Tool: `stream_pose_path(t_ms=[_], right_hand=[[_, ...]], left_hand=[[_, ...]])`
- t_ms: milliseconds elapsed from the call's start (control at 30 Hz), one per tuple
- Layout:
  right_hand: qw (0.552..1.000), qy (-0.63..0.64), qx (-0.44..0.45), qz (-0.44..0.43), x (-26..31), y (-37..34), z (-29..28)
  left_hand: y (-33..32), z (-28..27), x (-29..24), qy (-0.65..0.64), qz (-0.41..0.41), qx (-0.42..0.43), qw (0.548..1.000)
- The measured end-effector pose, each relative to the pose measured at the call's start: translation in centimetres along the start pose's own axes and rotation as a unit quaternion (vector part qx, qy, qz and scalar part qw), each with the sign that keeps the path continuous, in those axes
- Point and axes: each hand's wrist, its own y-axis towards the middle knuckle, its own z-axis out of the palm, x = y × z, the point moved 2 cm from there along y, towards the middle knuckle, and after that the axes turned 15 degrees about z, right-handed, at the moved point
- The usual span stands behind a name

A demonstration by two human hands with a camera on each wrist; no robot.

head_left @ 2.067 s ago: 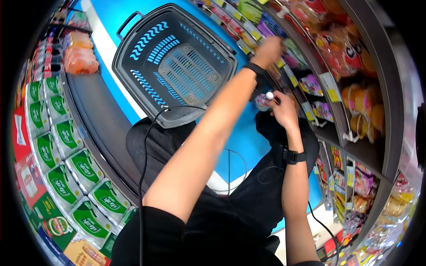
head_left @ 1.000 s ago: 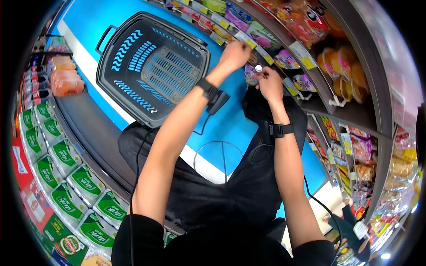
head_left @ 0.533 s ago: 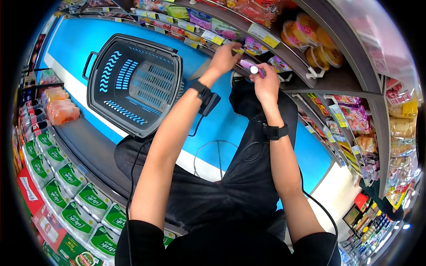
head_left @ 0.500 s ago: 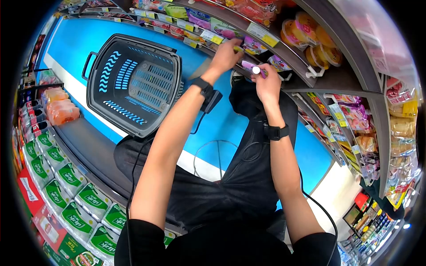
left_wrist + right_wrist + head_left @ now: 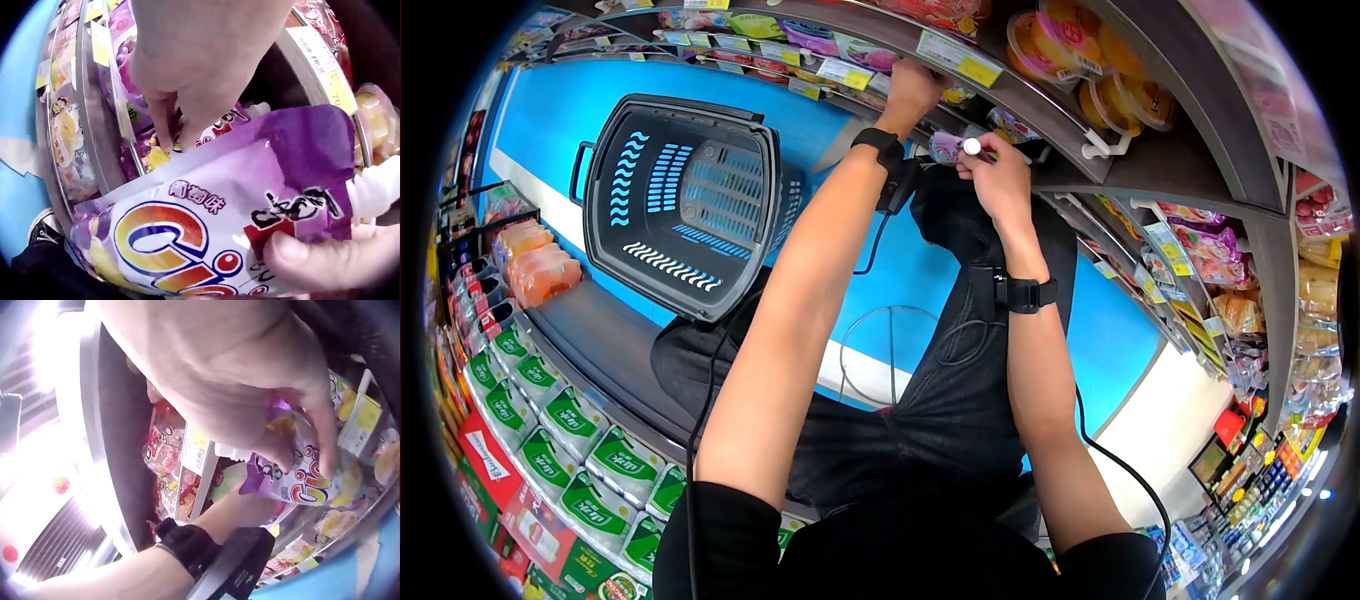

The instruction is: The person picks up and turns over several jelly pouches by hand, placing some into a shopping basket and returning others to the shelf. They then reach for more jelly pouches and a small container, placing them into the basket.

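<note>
In the head view my right hand [image 5: 1000, 178] grips a purple and white spouted jelly pouch [image 5: 947, 147] with a white cap. The left wrist view shows this pouch's printed front up close, thumb pressed on it near the spout. My left hand [image 5: 912, 90] reaches into the shelf just left of the held pouch. Its fingers [image 5: 164, 122] point down at a second, similar pouch [image 5: 215, 130] lying in the shelf. The held pouch partly hides that spot, so I cannot tell whether the fingers pinch it. In the right wrist view, right-hand fingers curl over the pouch [image 5: 300, 478].
A black shopping basket [image 5: 615, 270] sits on the blue floor at left. Stacked green and white packs [image 5: 625, 460] line the left side. Shelves with price tags [image 5: 960, 57] hold bagged snacks and jelly cups [image 5: 1135, 105]. Cables [image 5: 890, 350] trail across the lap.
The view has swung right, so the basket sits further left. My left hand has moved from beside the shelf front in among the shelf goods. My right hand keeps holding the pouch.
</note>
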Motion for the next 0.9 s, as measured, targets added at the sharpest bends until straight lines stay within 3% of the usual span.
stream_pose_path(t_ms=[133,233,333,500,633,733,900], right_hand=[[0.999,0.020,-0.041,0.000,0.8,0.0,-0.5],[0.996,-0.021,-0.079,-0.040,0.5,0.4,-0.6],[0.994,0.020,-0.094,-0.045,0.1,0.6,-0.5],[0.991,0.033,-0.105,-0.081,0.2,0.7,-0.4],[0.983,-0.039,-0.120,-0.132,0.5,0.4,-0.4],[0.989,-0.028,-0.111,-0.095,0.6,0.0,-0.1],[0.990,-0.076,-0.082,-0.090,0.7,-0.5,0.3]], left_hand=[[0.2,0.9,0.6,0.083,0.025,0.067,0.994],[0.1,1.3,0.7,0.100,0.055,0.059,0.992],[-0.4,0.8,0.2,-0.001,0.010,0.018,1.000],[-0.9,0.9,-0.3,-0.028,-0.020,-0.027,0.999],[-1.3,0.2,-0.2,-0.112,-0.047,-0.048,0.991],[-1.2,-0.7,-0.7,-0.044,-0.031,-0.017,0.998],[-1.3,-1.1,-0.4,-0.074,-0.050,-0.075,0.993]])
